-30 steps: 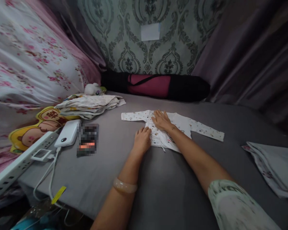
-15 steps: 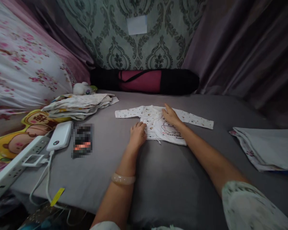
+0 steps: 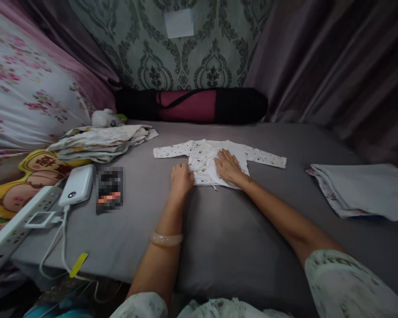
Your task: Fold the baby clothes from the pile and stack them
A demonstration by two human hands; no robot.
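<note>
A small white baby shirt (image 3: 202,161) with a tiny scattered print lies spread out on the grey bed sheet, both sleeves stretched sideways. At its left side edge, my left hand (image 3: 181,179) is closed with curled fingers, gripping the cloth there; the fingertips are hidden. My right hand (image 3: 228,167) lies flat and open on the shirt's front, fingers stretched away from me, covering much of a printed drawing. A thin tie hangs out at the shirt's lower hem. On my left wrist is a pale bangle (image 3: 166,239).
Folded cloths (image 3: 102,141) lie at the left, beside a white plush toy (image 3: 102,118). Nearer are a power bank (image 3: 76,185), a power strip (image 3: 20,227) with cables, and a yellow cushion (image 3: 9,198). A folded white cloth (image 3: 368,187) lies right; a black-and-pink long bag (image 3: 189,106) lies behind.
My right hand has come down from the shirt's collar area toward its middle and now lies flat. My left hand stays at the left edge. The view has shifted slightly.
</note>
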